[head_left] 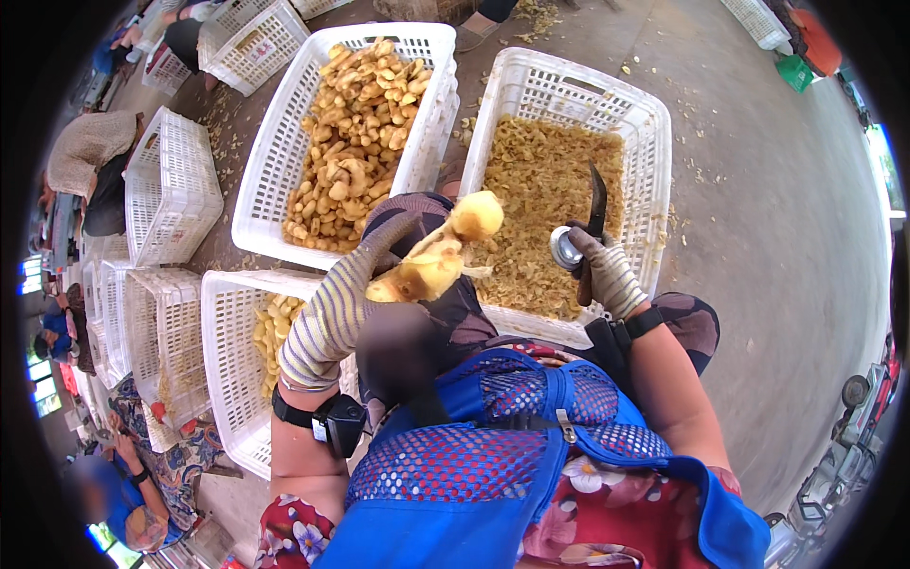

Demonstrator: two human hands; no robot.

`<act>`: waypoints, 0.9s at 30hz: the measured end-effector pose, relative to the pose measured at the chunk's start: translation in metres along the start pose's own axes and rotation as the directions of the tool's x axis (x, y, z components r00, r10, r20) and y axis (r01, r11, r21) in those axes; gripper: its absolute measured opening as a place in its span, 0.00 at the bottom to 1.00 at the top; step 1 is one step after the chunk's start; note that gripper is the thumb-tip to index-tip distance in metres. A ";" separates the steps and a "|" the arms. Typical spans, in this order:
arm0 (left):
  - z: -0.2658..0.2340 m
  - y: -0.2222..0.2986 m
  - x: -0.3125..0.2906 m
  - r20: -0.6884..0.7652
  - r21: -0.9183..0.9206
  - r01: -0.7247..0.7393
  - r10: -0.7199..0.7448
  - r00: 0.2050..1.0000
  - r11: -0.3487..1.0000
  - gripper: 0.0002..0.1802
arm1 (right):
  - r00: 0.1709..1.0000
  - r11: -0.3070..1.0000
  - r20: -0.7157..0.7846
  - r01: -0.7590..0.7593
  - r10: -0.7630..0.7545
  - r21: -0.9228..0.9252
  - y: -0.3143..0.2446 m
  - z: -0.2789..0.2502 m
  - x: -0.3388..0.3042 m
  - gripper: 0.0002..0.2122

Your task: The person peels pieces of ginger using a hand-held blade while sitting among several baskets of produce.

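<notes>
In my gloved left hand [332,308] is a piece of ginger [434,258], held up over my lap; it is pale yellow, with a few brown patches and a thin strip hanging off its side. My gloved right hand [609,273] is closed round a knife, whose dark curved blade [597,201] points away from me. A round silvery metal piece [566,247] shows by the fingers of that hand; whether it joins the knife I cannot tell. Below both hands stands a white crate [660,166] with brownish peelings [536,180] in it.
A white crate [251,204] heaped with brown ginger [360,123] stands ahead on the left. Beside my left arm, another crate [223,365] holds pale ginger [280,327]. More crates [175,180] and other people are further left. Scraps lie scattered on the concrete floor [758,247].
</notes>
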State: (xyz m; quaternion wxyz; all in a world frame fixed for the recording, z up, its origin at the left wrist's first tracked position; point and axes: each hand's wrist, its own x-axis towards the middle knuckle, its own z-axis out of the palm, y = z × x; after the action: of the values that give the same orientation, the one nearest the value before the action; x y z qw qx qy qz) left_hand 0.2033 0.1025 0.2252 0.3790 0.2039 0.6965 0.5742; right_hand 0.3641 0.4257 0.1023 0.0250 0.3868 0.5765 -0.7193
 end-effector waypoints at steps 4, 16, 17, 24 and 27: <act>0.002 0.000 -0.001 -0.020 -0.061 0.017 -0.018 1.000 0.998 0.49 | 0.996 0.988 0.086 -0.017 0.004 0.151 -0.021 0.010 -0.024 0.21; 0.015 0.015 -0.015 -0.018 0.063 -0.104 0.106 0.994 0.993 0.47 | 0.959 0.953 0.055 0.283 -0.279 -0.109 -0.069 0.042 -0.103 0.18; 0.013 0.016 -0.013 -0.028 0.106 -0.073 0.076 0.997 0.992 0.48 | 0.917 0.895 0.081 0.399 -0.391 -0.201 -0.068 0.043 -0.103 0.18; 0.009 0.012 -0.001 -0.035 0.253 -0.150 0.164 0.986 0.956 0.49 | 0.662 0.010 0.488 0.599 -0.569 -0.801 -0.100 0.077 -0.136 0.15; 0.015 0.016 -0.009 -0.027 0.247 -0.184 0.197 0.980 0.951 0.50 | 0.669 -0.158 0.547 0.551 -0.503 -0.819 -0.102 0.084 -0.136 0.16</act>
State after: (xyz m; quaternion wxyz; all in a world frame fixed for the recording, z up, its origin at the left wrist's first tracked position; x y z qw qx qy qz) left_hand 0.2180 0.1095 0.2423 0.2761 0.3002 0.7482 0.5233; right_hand 0.3660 0.3332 0.2679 -0.0164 -0.0127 0.9934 -0.1131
